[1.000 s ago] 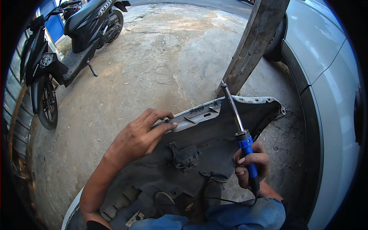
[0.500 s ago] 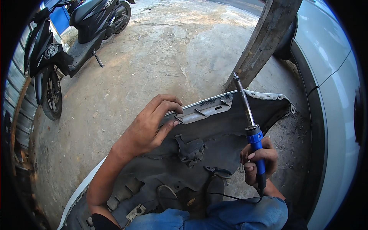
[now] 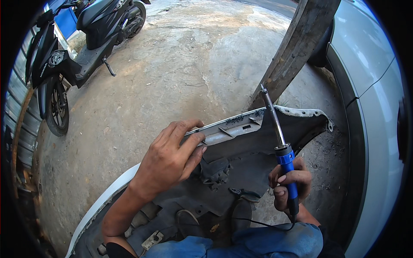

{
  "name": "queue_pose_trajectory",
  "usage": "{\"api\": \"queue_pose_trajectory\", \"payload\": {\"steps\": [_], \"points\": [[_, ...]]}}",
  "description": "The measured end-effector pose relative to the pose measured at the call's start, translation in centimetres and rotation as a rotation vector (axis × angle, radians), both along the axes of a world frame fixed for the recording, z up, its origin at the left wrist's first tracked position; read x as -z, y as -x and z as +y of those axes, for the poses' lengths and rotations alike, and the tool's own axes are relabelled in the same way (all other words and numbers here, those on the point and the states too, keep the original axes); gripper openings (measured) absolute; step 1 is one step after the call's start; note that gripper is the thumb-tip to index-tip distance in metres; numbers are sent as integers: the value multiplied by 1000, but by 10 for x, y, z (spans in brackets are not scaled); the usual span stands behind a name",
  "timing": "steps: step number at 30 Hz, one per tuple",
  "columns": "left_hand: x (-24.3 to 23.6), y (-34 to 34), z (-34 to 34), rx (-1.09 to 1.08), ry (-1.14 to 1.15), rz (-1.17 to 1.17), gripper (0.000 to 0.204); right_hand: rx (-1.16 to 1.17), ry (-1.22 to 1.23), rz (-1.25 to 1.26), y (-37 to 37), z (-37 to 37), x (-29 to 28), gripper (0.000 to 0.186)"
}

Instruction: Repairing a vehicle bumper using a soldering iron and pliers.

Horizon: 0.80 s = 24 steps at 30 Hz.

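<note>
My right hand (image 3: 292, 182) is closed round the blue handle of a soldering iron (image 3: 287, 165), its metal tip pointing up and away in front of a wooden post. A black cord trails from the handle over my knee. Before me lies a car bumper (image 3: 232, 132), white along its edge and dark inside, with melted-looking dark marks near the top of the rim. My left hand (image 3: 172, 157) pinches this rim, fingers over the edge and thumb on the inner side. Below, near my shoe, rest dark-handled pliers (image 3: 244, 193).
A wooden post (image 3: 297, 51) leans beyond the bumper. On the right stands a pale car (image 3: 374, 103); at far left is a black motor scooter (image 3: 73, 64) on concrete ground. A socket strip (image 3: 152, 240) lies by my left knee, and my shoes are beneath the bumper.
My left hand has shifted slightly down and right, its fingers closing over the rim. The bumper's edge has tilted and dropped a little. The soldering iron stays almost still.
</note>
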State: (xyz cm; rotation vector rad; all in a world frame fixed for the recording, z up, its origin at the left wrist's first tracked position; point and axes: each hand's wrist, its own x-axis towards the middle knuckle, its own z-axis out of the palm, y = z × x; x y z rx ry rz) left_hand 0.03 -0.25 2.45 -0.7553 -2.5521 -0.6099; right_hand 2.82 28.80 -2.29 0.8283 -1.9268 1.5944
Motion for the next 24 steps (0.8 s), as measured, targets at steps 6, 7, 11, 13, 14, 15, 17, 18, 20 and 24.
{"api": "queue_pose_trajectory", "payload": {"steps": [6, 7, 11, 13, 14, 15, 17, 18, 20, 24], "points": [[5, -6, 8, -10, -38, 42, 24, -11, 16, 4, 1, -1, 2, 30], [9, -6, 9, -18, -58, 64, 25, -10, 17, 8, 1, -1, 2, 30], [23, -3, 10, -20, -64, 156, 24, -1, -7, 13, 0, 0, 1, 30], [28, -1, 10, -30, -53, 233, 23, -10, 1, 3, 0, -1, 1, 29], [30, -1, 9, -30, -54, 228, 23, -10, 0, -2, 0, -2, 2, 29], [31, -1, 8, -35, -53, 231, 23, -12, 13, -5, 0, -3, 2, 29], [31, 0, 8, -33, -59, 231, 23, -5, 19, -10, 0, -3, 1, 29], [29, 0, 10, -32, -74, 223, 23, -1, 18, -5, 0, -2, 0, 29], [25, 0, 13, -32, -87, 211, 24, 2, 20, -3, 0, -2, -1, 29], [21, 0, 20, -39, -286, 107, 20, -13, 19, -5, 0, -5, 0, 30]]}}
